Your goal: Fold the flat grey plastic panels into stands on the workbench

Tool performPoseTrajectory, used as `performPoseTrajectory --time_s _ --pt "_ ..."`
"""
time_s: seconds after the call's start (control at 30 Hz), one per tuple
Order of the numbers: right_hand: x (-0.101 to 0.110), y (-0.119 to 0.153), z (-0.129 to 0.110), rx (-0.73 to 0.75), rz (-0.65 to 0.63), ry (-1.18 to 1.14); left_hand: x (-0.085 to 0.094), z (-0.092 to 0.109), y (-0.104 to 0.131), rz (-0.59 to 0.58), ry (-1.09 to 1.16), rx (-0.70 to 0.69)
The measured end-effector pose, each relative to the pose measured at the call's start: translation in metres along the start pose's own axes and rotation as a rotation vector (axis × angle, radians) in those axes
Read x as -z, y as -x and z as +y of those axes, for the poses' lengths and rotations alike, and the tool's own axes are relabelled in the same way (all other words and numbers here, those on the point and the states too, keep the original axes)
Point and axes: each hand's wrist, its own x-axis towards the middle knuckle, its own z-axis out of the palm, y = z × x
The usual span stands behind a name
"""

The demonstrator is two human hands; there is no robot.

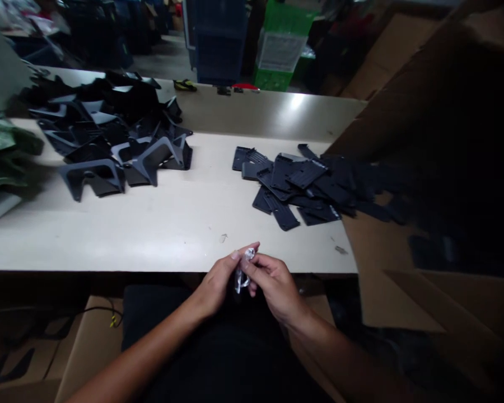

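Just past the table's front edge, my left hand (220, 279) and my right hand (276, 280) meet around a small, clear, shiny piece (242, 277) that looks like crumpled plastic film. Both hands have their fingers closed on it. The right thumb presses on its upper part, and the left fingers reach behind it. Parts of the piece are covered by the fingers. Ahead to the right lies a heap of flat black plastic panels (294, 179). Ahead to the left is a pile of angled black plastic brackets (96, 173). Neither hand touches these piles.
The white table (109, 235) spans the view, with a raised ledge (302, 115) behind. An open cardboard box (386, 285) stands at the right, holding black panels. Green plastic wrapping (4, 151) lies at the far left. Another cardboard box (90, 336) is below the table.
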Motion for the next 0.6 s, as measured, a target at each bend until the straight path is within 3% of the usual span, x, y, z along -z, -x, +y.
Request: performPoseTrajectory --time_s 0.07,0.13,0.23,0.33,0.43,0.6 --pt "0.026 0.009 -0.001 -0.125 -0.041 -0.079 0.007 0.005 -0.001 0.011 -0.059 0.004" --pt "0.060 0.023 0.007 -0.247 -0.085 -0.065 0.018 0.010 -0.004 0.095 -0.087 -0.016" --pt "0.117 0.051 0.042 -0.410 -0.048 0.088 0.040 0.013 -0.012 0.227 -0.125 -0.023" --pt "0.169 0.072 0.091 -0.463 0.106 0.183 0.060 0.009 -0.020 0.306 -0.131 -0.035" --pt "0.210 0.073 0.131 -0.434 0.329 0.287 0.075 0.002 -0.024 0.340 -0.055 -0.051" --pt "0.250 0.034 0.152 -0.261 0.650 0.459 0.082 0.002 -0.024 0.274 0.054 -0.044"
